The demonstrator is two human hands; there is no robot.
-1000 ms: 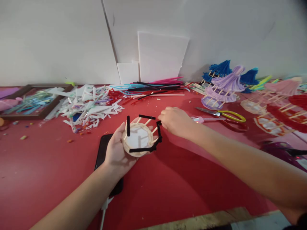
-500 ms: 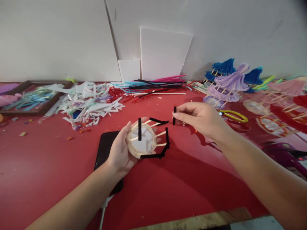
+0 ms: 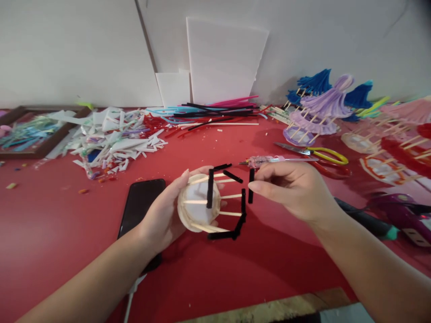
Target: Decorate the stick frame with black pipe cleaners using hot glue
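Observation:
In my left hand (image 3: pixel 168 208) I hold a small round frame (image 3: pixel 198 207) with a white disc base, fingers wrapped behind it. Several thin wooden sticks rise from its rim, tilted toward the right, with short black fuzzy pieces (image 3: pixel 224 234) across their tips. My right hand (image 3: pixel 289 190) pinches a short black strip of pipe cleaner (image 3: pixel 251 186) between thumb and fingertips. That strip is upright, just right of the frame's black pieces and apart from them.
Behind lie long pipe cleaners (image 3: pixel 215 110) and a heap of white scraps (image 3: pixel 114 139). A phone (image 3: pixel 143 202) is under my left wrist. On the right are yellow-handled scissors (image 3: pixel 326 155), a pen (image 3: pixel 266 160), a purple glue gun (image 3: pixel 397 211) and finished lilac (image 3: pixel 323 101) and blue models (image 3: pixel 314 85).
The frame has tipped further, its sticks leaning more to the right. My right hand has moved slightly down with the black strip, uncovering the pen and scissors. The view has shifted a little.

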